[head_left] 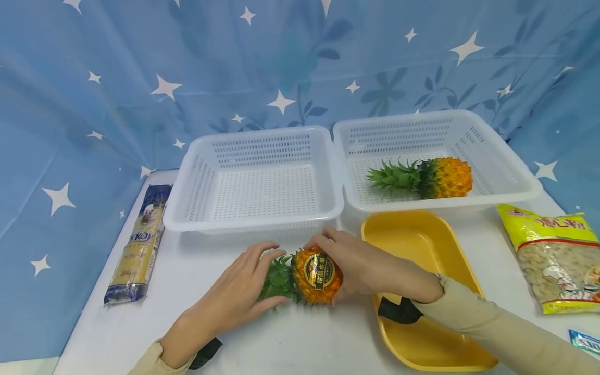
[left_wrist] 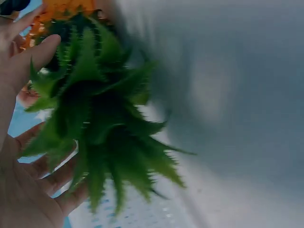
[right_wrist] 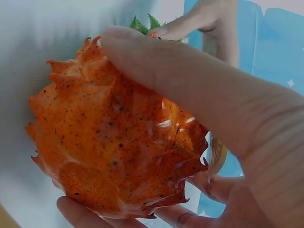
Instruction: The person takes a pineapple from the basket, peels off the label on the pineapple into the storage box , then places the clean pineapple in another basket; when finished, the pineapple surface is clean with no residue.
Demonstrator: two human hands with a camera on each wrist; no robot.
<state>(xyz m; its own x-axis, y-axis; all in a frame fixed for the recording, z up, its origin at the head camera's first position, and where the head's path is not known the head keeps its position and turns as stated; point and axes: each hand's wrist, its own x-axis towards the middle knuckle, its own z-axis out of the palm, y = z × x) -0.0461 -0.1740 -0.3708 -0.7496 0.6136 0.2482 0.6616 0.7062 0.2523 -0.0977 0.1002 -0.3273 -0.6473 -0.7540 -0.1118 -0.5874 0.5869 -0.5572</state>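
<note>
Right hand (head_left: 358, 260) is curled snugly round the orange body of a pineapple (head_left: 304, 278), which sits between both hands. Left hand (head_left: 239, 286) is loosely spread around the leafy end, can't really tell if it's touching. Yellow tub (head_left: 422, 234)'s just beside the right hand, white basket (head_left: 255, 224) beyond the two.

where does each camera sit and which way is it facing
Head: worn on the person's head, facing forward and down at the labelled pineapple, white baskets and yellow tray; left hand, right hand and sleeves show.
Left wrist: on the left wrist, facing the green leaves; the left hand shows along the left side.
Right wrist: on the right wrist, facing the orange body; the right hand's thumb crosses it, with part of the left hand beyond.
Shared: both wrist views show this pineapple, from opposite ends.
</note>
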